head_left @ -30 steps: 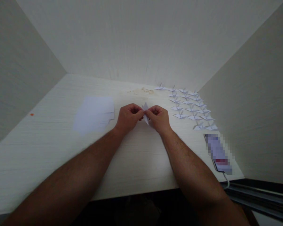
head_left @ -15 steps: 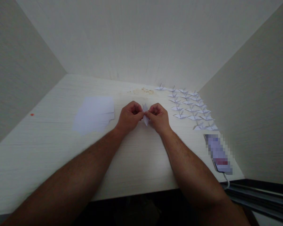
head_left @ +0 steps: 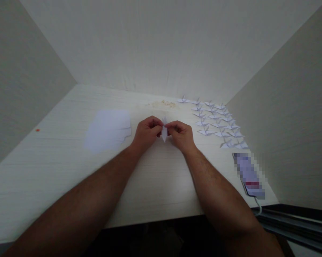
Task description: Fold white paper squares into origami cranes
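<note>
My left hand [head_left: 146, 133] and my right hand [head_left: 181, 135] meet over the middle of the pale wooden desk [head_left: 56, 171]. Both pinch a small folded white paper piece [head_left: 164, 132] between thumbs and fingertips, held upright just above the desk. Its lower point shows under the fingers; the rest is hidden by them.
A stack of white paper sheets [head_left: 107, 130] lies to the left of my hands. Several folded paper cranes [head_left: 217, 123] stand in rows at the right back. A phone with a cable [head_left: 248, 175] lies near the right front edge. Walls close in the desk on three sides.
The folded piece has turned a little and now points more straight down; my fingers have shifted their pinch on it. The hands stay in the same place.
</note>
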`<state>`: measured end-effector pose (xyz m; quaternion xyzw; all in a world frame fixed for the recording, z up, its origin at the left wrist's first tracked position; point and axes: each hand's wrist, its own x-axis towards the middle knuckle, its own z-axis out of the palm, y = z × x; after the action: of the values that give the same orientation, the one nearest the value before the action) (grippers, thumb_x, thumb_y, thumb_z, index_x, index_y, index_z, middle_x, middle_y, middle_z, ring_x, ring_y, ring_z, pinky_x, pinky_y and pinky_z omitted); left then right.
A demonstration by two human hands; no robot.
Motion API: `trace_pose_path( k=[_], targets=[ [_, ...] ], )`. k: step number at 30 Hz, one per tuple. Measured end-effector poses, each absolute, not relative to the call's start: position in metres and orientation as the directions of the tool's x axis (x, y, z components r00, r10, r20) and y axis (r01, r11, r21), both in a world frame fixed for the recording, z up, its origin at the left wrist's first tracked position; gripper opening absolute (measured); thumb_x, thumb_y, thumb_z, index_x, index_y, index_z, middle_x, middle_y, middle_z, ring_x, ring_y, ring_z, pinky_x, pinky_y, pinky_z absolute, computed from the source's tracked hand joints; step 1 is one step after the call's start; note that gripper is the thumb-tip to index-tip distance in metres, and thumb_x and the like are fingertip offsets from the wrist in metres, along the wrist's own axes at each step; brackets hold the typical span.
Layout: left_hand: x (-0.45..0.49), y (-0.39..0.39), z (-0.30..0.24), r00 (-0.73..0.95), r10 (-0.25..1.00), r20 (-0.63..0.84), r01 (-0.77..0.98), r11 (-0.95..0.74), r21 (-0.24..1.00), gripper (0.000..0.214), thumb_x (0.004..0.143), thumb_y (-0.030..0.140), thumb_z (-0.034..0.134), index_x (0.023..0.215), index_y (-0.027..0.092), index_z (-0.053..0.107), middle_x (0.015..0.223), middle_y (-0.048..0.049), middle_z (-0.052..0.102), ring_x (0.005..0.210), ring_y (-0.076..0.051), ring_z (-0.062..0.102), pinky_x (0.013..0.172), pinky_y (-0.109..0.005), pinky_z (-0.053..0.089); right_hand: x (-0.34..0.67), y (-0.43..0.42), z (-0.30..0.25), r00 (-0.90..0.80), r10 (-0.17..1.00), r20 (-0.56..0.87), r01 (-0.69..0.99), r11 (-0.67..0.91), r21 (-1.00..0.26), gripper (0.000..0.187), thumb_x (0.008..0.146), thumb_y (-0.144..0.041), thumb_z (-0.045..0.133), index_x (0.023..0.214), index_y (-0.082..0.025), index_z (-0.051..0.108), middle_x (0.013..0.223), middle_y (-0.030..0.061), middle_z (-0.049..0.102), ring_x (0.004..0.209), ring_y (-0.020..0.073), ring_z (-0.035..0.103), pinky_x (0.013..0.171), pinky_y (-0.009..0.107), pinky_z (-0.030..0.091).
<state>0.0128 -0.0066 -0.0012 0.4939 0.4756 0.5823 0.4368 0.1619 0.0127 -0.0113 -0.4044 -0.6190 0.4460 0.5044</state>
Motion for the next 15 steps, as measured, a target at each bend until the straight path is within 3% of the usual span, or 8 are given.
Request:
trace_pose_path(
  k=[5, 11, 15],
  targets=[
    [0.0116, -0.0063, -0.003, -0.129, 0.982, 0.136, -0.05, -0.143, 0.988, 0.015, 0.065, 0.013, 0.064, 0.079, 0.015, 0.069, 0.06, 0.0017, 0.064, 0.053, -0.01, 0.056, 0.054, -0.024, 0.045, 0.164, 0.0155, -0.0134, -0.165, 0.955, 0.246, 0.076, 0.261, -0.962, 0.019, 0.071, -0.023, 0.069, 0.089, -0.021, 0.073, 0.078, 0.0003, 0.073, 0.068, 0.0129, 0.065, 0.065, 0.028, 0.053],
    [0.012, -0.0062, -0.0059, -0.131, 0.966, 0.223, 0.094, -0.212, 0.973, 0.014, 0.068, 0.026, 0.075, 0.074, 0.016, 0.068, 0.069, -0.0003, 0.068, 0.063, -0.011, 0.058, 0.061, -0.024, 0.046, 0.166, 0.0147, -0.0083, -0.085, 0.939, 0.334, 0.155, 0.343, -0.926, 0.011, 0.072, -0.03, 0.074, 0.075, -0.021, 0.069, 0.075, -0.0001, 0.067, 0.068, 0.0117, 0.06, 0.061, 0.025, 0.049],
    [0.0122, -0.0067, -0.0043, -0.137, 0.967, 0.216, 0.101, -0.203, 0.974, 0.01, 0.068, 0.023, 0.073, 0.07, 0.017, 0.065, 0.065, 0.0018, 0.065, 0.058, -0.01, 0.055, 0.057, -0.023, 0.044, 0.1647, 0.0123, -0.005, -0.146, 0.956, 0.253, 0.131, 0.273, -0.953, 0.013, 0.073, -0.031, 0.072, 0.075, -0.02, 0.066, 0.065, -0.003, 0.063, 0.056, 0.0094, 0.055, 0.053, 0.024, 0.045]
  ],
)
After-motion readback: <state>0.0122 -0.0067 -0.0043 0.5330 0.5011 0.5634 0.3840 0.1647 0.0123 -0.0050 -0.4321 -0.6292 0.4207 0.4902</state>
